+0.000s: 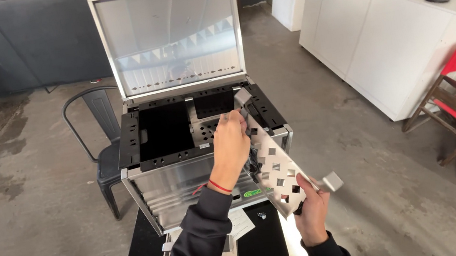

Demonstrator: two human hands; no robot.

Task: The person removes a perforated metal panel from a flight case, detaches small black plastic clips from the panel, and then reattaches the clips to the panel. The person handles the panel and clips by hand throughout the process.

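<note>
Both hands grip one perforated silver metal panel (274, 166) — left hand (231, 142) at its upper edge, right hand (312, 208) at its lower end — above open-lidded steel box (184, 152).

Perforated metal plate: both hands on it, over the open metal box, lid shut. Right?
Not quite. The head view shows the lid standing open, not shut. The rest holds: left hand and right hand both hold the perforated plate over the open metal box.

Open box top (164, 130), raised lid (168, 38) behind
</note>
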